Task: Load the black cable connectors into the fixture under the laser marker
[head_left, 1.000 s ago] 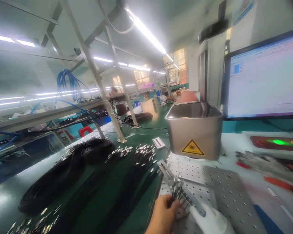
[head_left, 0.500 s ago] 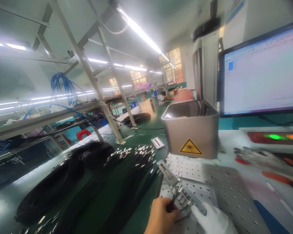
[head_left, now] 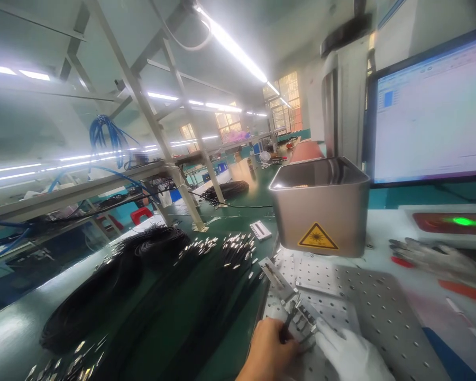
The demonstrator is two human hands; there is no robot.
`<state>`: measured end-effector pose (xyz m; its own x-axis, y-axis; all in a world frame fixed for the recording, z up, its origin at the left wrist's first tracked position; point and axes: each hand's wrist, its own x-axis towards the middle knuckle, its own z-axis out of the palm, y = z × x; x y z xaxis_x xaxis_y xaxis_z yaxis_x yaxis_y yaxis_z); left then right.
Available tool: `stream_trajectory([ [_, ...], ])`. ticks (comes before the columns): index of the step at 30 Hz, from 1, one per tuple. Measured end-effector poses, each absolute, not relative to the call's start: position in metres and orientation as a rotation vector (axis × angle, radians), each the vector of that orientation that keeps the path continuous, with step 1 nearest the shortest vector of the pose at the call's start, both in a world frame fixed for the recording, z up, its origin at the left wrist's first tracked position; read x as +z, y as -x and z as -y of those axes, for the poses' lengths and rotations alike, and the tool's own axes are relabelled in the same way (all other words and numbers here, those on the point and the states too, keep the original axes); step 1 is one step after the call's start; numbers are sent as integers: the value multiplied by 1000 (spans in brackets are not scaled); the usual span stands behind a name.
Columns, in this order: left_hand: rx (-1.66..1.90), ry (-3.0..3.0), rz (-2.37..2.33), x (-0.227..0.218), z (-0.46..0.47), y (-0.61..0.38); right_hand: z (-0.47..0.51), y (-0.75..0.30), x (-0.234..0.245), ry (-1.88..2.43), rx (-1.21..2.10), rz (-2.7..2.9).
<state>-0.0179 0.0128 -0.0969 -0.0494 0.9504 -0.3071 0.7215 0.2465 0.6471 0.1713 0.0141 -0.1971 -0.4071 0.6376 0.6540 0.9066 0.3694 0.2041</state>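
My bare left hand (head_left: 273, 346) is closed round a black cable (head_left: 286, 327), its thumb and fingers pinching it beside a metal fixture (head_left: 299, 312). The fixture is silver, with small blocks and a slotted plate (head_left: 276, 278) at its far end. In a white glove, my right hand (head_left: 351, 352) has its fingers together on the fixture's near right side, over a flat grey bar. The fingers cover the end of that bar. Both hands are low over a perforated metal plate (head_left: 375, 304). The cable ends in the fixture are too small to make out.
Bundles of black cables (head_left: 115, 286) with silver connectors (head_left: 238, 248) lie on the green table left. A metal box with a laser warning sign (head_left: 318, 236) stands ahead. Right are a monitor (head_left: 432, 111), a grey glove (head_left: 432, 259) and a lit switch panel (head_left: 452, 222).
The view has shifted a little, so the scene sits further right. My gloved right hand has moved over the grey bar and now covers its end. My left hand keeps hold of the cable.
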Motion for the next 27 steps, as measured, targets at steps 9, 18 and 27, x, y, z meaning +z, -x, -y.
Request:
stream_trajectory([
  [9,468,-1474,-1750,-101,-16,21,-20,-171,-199,1344,-584,2222],
  [18,330,-1540,-1906,-92,-20,3,-15,-173,-196,1417,-163,2204],
  [27,722,-1406,-1779,-99,-23,20,-26,-165,-202,1328,-436,2207],
])
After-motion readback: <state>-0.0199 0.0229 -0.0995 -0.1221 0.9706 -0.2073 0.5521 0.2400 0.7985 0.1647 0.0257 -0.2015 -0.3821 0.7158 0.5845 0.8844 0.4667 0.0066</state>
